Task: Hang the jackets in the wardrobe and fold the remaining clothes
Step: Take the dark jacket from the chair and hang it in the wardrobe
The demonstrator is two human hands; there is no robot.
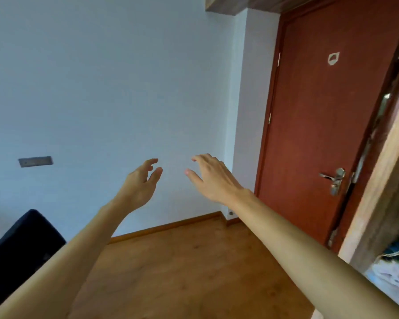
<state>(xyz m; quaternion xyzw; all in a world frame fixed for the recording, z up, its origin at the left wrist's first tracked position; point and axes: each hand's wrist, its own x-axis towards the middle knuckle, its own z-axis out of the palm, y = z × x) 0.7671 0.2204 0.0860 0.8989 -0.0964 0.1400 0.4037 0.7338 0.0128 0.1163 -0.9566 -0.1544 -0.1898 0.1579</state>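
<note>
Both my arms reach forward at chest height toward a pale wall. My left hand (139,184) is held out with its fingers spread and curled, holding nothing. My right hand (213,177) is a short gap to its right, palm down, fingers apart and empty. At the far right edge a wooden wardrobe side panel (385,187) stands, and below it I see a pile of light and teal clothes (394,265), partly cut off by the frame. No jacket or hanger is in view.
A red-brown door (320,125) with a metal handle (335,180) is shut to the right. A dark padded object (21,247) sits at the lower left. Wooden floor (182,268) lies ahead, and a small grey plate (35,161) is on the wall.
</note>
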